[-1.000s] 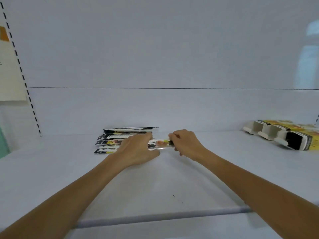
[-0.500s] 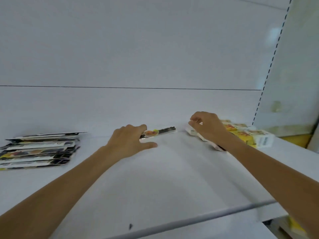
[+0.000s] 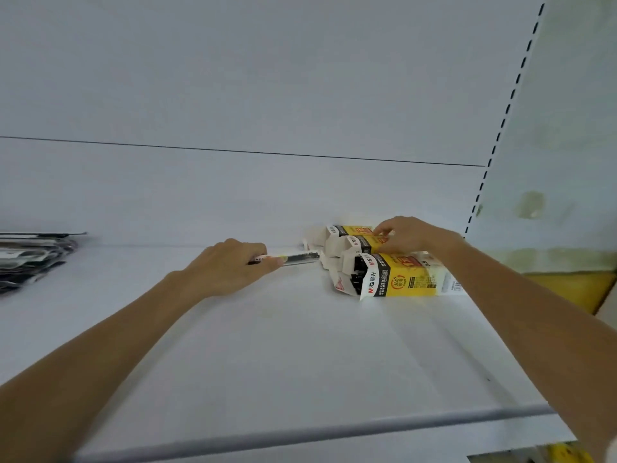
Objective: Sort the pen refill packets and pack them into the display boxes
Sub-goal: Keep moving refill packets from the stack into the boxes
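My left hand grips one pen refill packet, a narrow clear strip with black refills, and holds it level just above the white shelf. Its free end points at the open mouths of three yellow-and-black display boxes lying on their sides. The nearest box shows black refills inside its open left end. My right hand rests on top of the middle box, its fingers curled over the box's upper edge. The far box lies behind. A stack of more packets lies at the far left.
A white back panel closes the shelf behind the boxes. At the right stands a perforated upright with a pale side panel beyond it. A rounded rail runs along the shelf's front edge.
The view has swung right, away from the stack. My left hand carried the packet rightward to the boxes. My right hand let go of the packet and came down onto the middle box.
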`<action>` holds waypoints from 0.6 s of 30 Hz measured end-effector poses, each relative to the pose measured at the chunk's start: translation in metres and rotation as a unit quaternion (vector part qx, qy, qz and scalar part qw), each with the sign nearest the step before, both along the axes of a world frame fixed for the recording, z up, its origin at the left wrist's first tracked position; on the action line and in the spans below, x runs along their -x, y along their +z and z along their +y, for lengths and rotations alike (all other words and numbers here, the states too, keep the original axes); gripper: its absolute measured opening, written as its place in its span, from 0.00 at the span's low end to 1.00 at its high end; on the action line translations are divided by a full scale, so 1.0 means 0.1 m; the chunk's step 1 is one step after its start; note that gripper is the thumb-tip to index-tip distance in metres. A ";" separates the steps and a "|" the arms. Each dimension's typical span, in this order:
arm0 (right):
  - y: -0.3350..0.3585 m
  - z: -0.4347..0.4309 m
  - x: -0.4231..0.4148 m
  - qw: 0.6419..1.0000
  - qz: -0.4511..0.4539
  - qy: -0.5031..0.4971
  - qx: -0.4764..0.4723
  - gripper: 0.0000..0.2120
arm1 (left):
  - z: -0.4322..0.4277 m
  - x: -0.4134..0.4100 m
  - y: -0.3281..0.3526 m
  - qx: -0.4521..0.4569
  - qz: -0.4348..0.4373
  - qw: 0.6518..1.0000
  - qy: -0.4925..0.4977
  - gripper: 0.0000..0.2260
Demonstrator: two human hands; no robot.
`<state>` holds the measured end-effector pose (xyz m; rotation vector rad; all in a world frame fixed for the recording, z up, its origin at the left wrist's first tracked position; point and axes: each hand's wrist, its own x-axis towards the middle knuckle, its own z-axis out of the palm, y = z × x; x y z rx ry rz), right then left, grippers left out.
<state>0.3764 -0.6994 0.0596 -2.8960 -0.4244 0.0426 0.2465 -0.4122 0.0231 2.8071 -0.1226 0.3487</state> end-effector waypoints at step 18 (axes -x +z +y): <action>0.31 -0.17 0.40 0.939 -0.302 0.059 -0.156 0.18 | -0.13 0.32 0.27 0.027 -0.098 0.995 0.016 0.19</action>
